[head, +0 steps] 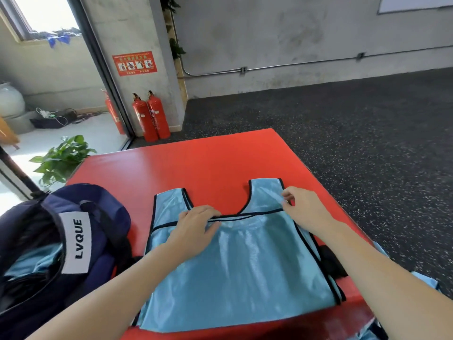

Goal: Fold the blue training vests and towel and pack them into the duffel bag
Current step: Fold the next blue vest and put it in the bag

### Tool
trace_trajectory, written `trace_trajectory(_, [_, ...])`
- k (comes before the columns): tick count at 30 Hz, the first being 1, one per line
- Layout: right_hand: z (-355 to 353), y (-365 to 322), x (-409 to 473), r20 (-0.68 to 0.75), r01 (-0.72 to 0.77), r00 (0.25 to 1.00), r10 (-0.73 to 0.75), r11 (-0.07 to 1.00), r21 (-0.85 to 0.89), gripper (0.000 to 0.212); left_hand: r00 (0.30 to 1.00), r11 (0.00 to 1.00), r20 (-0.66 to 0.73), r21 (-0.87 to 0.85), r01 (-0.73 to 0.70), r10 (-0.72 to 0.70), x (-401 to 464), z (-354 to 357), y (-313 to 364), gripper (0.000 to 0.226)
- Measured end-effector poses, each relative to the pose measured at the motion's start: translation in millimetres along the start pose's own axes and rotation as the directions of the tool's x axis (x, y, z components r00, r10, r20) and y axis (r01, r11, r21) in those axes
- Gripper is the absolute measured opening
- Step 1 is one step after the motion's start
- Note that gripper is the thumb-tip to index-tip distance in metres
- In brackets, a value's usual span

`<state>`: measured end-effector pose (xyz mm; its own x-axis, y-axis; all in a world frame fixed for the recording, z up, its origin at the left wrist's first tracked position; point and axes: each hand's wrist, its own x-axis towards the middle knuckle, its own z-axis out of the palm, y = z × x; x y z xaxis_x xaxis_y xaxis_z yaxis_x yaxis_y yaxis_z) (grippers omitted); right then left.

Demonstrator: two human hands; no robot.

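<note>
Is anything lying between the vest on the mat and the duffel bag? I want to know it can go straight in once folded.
Nothing visible does. The vest lies flat on the red mat, beside the open duffel bag, with only bare mat between.

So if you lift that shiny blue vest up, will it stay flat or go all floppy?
Probably floppy: the blue vest lies thin and rippled on the red mat. Its sheen suggests it's slippery. It looks light, since the right hand pinches just a strap.

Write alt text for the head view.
A light blue vest lies flat on a red mat; the left hand presses its neckline, the right hand pinches a shoulder strap. An open navy duffel bag sits left.
</note>
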<state>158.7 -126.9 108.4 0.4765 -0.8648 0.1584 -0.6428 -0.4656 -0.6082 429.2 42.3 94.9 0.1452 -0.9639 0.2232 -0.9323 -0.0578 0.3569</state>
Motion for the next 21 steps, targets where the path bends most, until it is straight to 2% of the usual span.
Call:
trace_trajectory(3, [2.8,-12.9,-11.3,0.021,0.036,0.999,-0.037,0.998,0.056,0.019,0.995,0.995,0.001,0.011,0.098,-0.098,-18.4,-20.5,-24.4,0.029])
trace_trajectory(6, [4.9,-15.3,-16.6,0.112,0.075,0.990,-0.080,0.996,0.046,0.015,0.970,0.971,-0.027,0.001,0.240,-0.240,-37.8,-29.1,-44.9,0.035])
trace_trajectory(9, [4.3,-4.6,-14.9,0.196,0.046,0.980,-0.035,0.997,-0.056,0.028,0.933,0.933,0.009,0.009,0.359,-0.359,-46.0,-33.4,-58.2,0.043])
trace_trajectory(12, [-1.5,4.4,-13.5,0.214,0.049,0.977,0.009,0.964,-0.263,0.044,0.908,0.909,0.043,0.020,0.415,-0.416,-36.5,-42.3,-63.9,0.044])
trace_trajectory(16, [-8.7,17.7,-11.7,0.197,0.005,0.980,0.022,0.990,-0.138,0.026,0.892,0.893,0.073,-0.028,0.449,-0.447,-32.1,-45.6,-76.7,0.037])
trace_trajectory(21, [-9.7,18.5,-11.5,0.157,-0.036,0.986,0.049,0.996,-0.088,0.016,0.889,0.865,0.075,-0.208,0.457,-0.452,-38.0,-55.9,-87.7,0.032])
